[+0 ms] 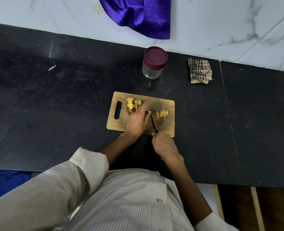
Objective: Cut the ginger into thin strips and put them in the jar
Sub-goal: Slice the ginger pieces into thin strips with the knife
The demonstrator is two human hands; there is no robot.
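Note:
A wooden cutting board (164, 104) lies on the black counter. Peeled ginger chunks (132, 103) are piled at its left end, near the handle slot. Thin ginger strips (162, 113) lie at its right. My left hand (138, 120) pins a small ginger piece (149, 112) with its fingertips in the middle of the board. My right hand (164, 145) grips the black handle of a knife (153, 122), whose blade tip sits against that piece. A clear glass jar (152, 70) with a maroon lid on stands behind the board.
A checked rag (199, 71) lies to the right of the jar. A purple cloth (138, 14) hangs down the white marble wall at the back. The counter's front edge runs just below my forearms.

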